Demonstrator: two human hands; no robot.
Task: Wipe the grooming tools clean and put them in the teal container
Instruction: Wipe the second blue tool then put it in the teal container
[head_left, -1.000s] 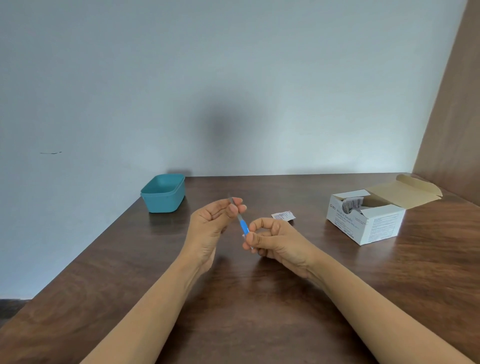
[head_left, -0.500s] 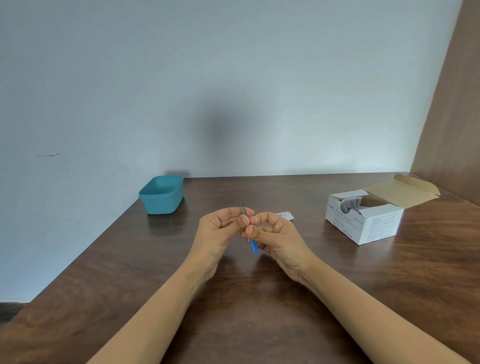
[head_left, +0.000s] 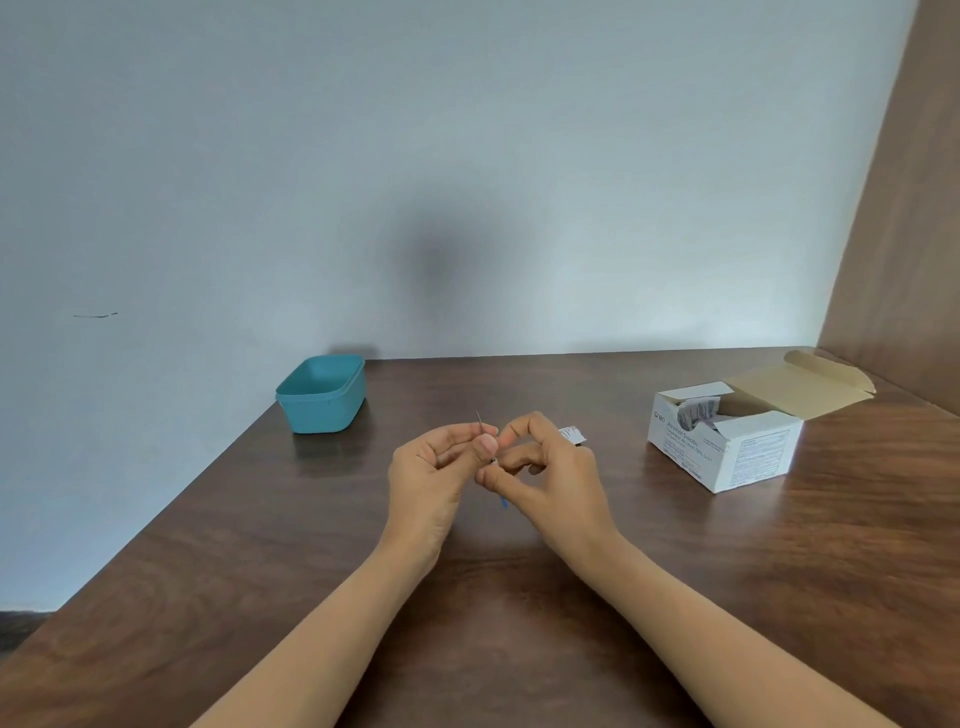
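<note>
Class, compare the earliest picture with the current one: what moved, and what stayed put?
The left hand and right hand drew together until their fingertips met, hiding most of the thin tool's blue handle. Both still pinch it. The teal container, swab box and sachet stayed put.

Your left hand and right hand pinch a blue-handled tool; the teal container sits at the far left corner of the tabletop.
</note>
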